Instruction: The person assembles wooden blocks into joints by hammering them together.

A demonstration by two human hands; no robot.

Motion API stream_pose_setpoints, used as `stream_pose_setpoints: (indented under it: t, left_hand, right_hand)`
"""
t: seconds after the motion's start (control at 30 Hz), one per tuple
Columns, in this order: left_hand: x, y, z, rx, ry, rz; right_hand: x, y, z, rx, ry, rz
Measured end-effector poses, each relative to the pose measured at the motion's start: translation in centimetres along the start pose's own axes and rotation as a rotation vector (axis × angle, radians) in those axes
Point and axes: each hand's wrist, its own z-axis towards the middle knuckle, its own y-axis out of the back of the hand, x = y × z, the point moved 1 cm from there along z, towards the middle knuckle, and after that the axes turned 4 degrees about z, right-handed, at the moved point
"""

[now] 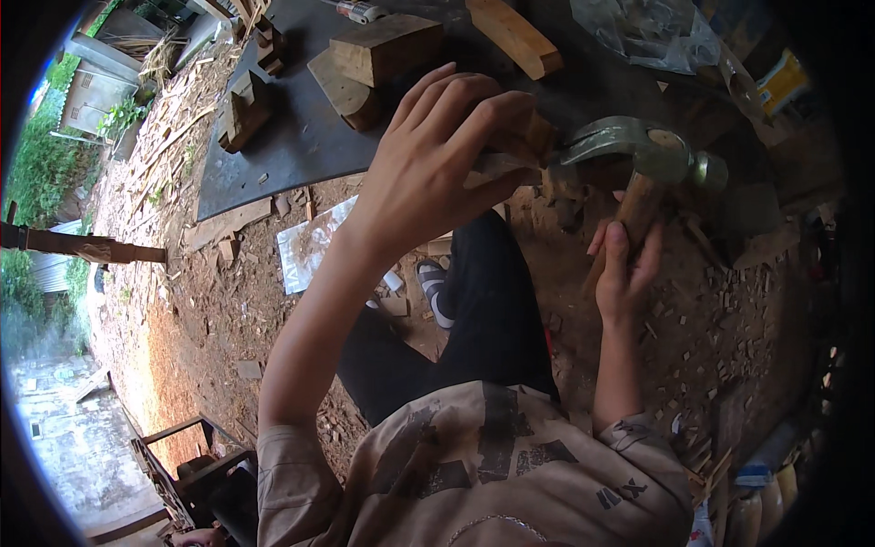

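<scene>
My left hand point(442, 155) has its fingers curled over a wooden piece point(538, 134) at the near edge of the dark tabletop point(296, 146); the piece is mostly hidden under the hand. A claw hammer point(682, 157) with a steel head and wooden handle is in my right hand point(624, 264), its fingers wrapped round the handle. The hammer's claw is close beside the left thumb and the wood; I cannot tell whether they touch. Cut wooden blocks point(383, 46) lie beyond my left hand, along with a pale wooden bar point(515, 36).
A clear plastic bag point(638, 27) sits at the table's back right. Below, a dirt floor with wood scraps and a white sheet point(305, 246) surrounds my legs. A wooden beam point(128, 252) juts in at left. A dark frame point(173, 438) and what looks like part of another person show lower left.
</scene>
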Motion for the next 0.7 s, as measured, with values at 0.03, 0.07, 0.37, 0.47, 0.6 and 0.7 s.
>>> stream_pose_setpoints:
  t: [0.03,0.07,0.37,0.47,0.6,0.7]
  left_hand:
    - [0.1,0.0,-0.1,0.022,0.006,-0.017]
    - [0.2,-0.1,-0.2,0.020,0.025,-0.041]
    - [0.6,-0.7,-0.2,-0.014,0.005,0.011]
    - [0.6,-0.9,-0.3,-0.028,0.017,0.013]
    - [0.6,-1.0,-0.4,-0.052,0.044,0.040]
    - [0.5,-1.2,-0.2,-0.053,0.049,0.048]
  right_hand:
    - [-0.5,-0.1,-0.4,-0.024,0.004,-0.019]
    - [-0.8,-0.2,-0.8,-0.035,0.037,-0.029]
    - [-3.5,-2.2,-1.2,-0.085,0.195,-0.002]
    - [-4.0,-3.0,-0.9,-0.119,0.165,0.105]
    - [-4.5,-3.5,-0.6,-0.088,0.152,0.146]
    - [-5.1,-3.5,-0.4,-0.105,0.214,0.120]
